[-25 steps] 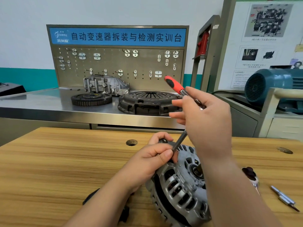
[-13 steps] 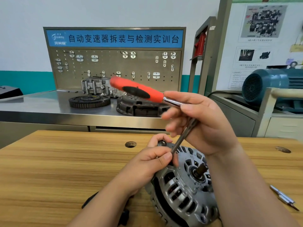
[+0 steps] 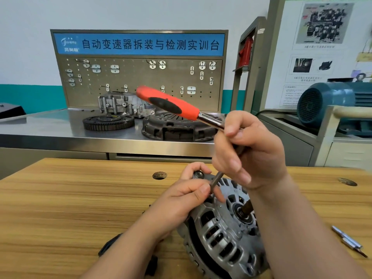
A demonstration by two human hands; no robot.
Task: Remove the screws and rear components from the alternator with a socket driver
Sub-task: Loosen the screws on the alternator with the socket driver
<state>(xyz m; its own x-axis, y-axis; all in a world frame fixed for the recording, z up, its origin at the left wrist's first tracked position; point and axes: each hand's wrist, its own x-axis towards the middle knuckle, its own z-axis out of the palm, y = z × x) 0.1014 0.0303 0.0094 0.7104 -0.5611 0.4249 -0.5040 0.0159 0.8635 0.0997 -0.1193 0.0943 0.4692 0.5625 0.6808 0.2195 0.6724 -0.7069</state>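
Resting tilted near front edge of wooden table [image 3: 60,208]: ribbed silver alternator [image 3: 221,234], lower part cut off by frame. Bare wood to left and behind; round hole [image 3: 159,175] just beyond. Two small metal bits [image 3: 349,241] near right edge. Left hand [image 3: 181,200] clenched on alternator's upper rim, thumb against extension shaft. Right hand [image 3: 251,154] closed around head of red-handled socket driver [image 3: 171,103], handle angled up-left.
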